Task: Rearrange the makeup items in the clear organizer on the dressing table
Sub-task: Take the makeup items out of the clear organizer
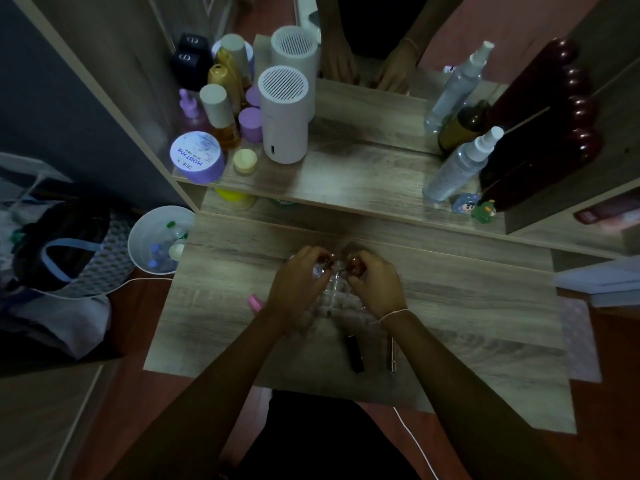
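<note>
A clear organizer [337,296] with small compartments sits on the wooden dressing table [467,323], mostly hidden under my hands. My left hand [299,282] and my right hand [374,284] hover over its far end, fingers pinched together around a small clear item [336,268] between them. What that item is I cannot tell in the dim light. A black lipstick tube [355,353] and a thin metallic pencil [391,355] lie on the table near my right wrist. A pink item [255,302] lies by my left wrist.
The upper shelf [363,181] holds a purple jar [198,156], several bottles, a white cylinder [284,114], spray bottles [460,164] and small figurines [472,204]. A white bin [157,239] stands left of the table. A mirror is behind the shelf.
</note>
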`<state>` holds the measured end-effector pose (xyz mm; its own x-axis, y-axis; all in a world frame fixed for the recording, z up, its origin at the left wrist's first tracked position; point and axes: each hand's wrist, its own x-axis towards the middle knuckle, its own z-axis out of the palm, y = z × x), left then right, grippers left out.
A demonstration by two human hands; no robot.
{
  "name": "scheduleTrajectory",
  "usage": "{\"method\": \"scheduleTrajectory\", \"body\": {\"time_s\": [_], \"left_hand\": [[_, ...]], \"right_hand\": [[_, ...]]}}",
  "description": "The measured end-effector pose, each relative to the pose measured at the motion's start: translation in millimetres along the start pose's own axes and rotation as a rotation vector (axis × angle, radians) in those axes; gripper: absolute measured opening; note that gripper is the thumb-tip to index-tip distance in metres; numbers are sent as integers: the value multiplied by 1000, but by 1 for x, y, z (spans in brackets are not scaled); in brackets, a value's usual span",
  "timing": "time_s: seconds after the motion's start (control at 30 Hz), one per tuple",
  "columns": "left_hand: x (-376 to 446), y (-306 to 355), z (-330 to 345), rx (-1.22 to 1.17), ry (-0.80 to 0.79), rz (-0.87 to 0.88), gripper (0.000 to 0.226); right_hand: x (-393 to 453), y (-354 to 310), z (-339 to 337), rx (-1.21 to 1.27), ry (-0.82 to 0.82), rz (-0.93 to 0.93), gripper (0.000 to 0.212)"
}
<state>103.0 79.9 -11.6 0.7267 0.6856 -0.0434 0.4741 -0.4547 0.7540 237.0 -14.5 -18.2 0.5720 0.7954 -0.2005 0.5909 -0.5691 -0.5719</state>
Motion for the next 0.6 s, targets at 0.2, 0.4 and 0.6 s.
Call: {"method": "scheduleTrajectory", "body": {"time_s": [0.2,0.4,0.6], "left_hand": [[-2,2,-2,-37,16,-16,28],[-6,-2,-5,-67,4,-13,24],[-15,-8,-12,-80,34,-30,31]], "right_hand": [[-1,0,0,-8,-9,-27,28],[-6,-2,-4,15,37,-50,29],[-16,-7,-9,53,88,-48,31]]}}
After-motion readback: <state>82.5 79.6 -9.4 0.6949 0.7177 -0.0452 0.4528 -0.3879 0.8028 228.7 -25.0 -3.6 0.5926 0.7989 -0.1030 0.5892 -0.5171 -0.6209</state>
